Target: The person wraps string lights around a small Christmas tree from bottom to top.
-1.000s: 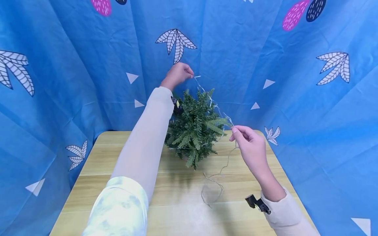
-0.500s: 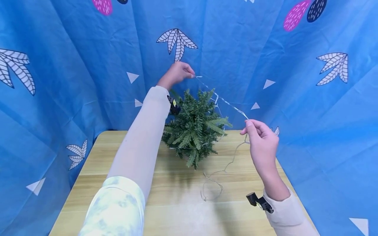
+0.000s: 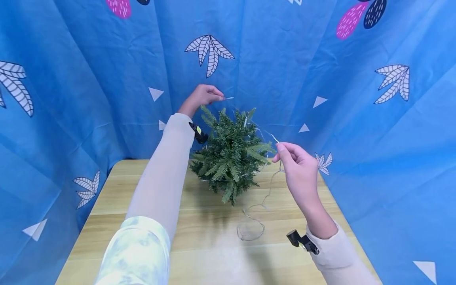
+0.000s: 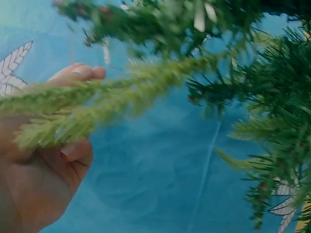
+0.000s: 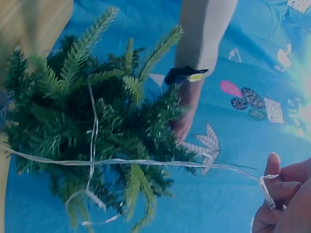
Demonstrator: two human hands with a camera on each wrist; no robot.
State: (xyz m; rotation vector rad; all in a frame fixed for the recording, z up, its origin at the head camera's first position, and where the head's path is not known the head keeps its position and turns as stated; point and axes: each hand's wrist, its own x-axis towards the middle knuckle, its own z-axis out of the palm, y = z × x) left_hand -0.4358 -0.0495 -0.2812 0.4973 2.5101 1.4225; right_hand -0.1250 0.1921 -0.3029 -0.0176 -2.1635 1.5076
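A small green artificial Christmas tree [image 3: 228, 152] stands on the table. A string of fairy lights [image 3: 273, 137] on thin clear wire runs along its right and far sides. My left hand [image 3: 204, 97] reaches past the tree's far left and pinches the wire, with a small light tip poking out beyond the fingers. In the left wrist view, light-green sprigs [image 4: 107, 102] cover part of that hand [image 4: 39, 179]. To the right of the tree, my right hand [image 3: 299, 168] pinches the string between thumb and fingers; a bulb [image 5: 268, 193] shows against them in the right wrist view.
Below my right hand, the loose tail of the wire [image 3: 251, 239] curls on the wooden table [image 3: 117, 221]. Blue patterned curtain [image 3: 278, 59] hangs close behind the table and at both sides. My left forearm [image 3: 160, 178] stretches across beside the tree.
My left hand has moved left and lower behind the tree. The right hand went outward, pulling the string straight, then came back left. The view has shifted slightly.
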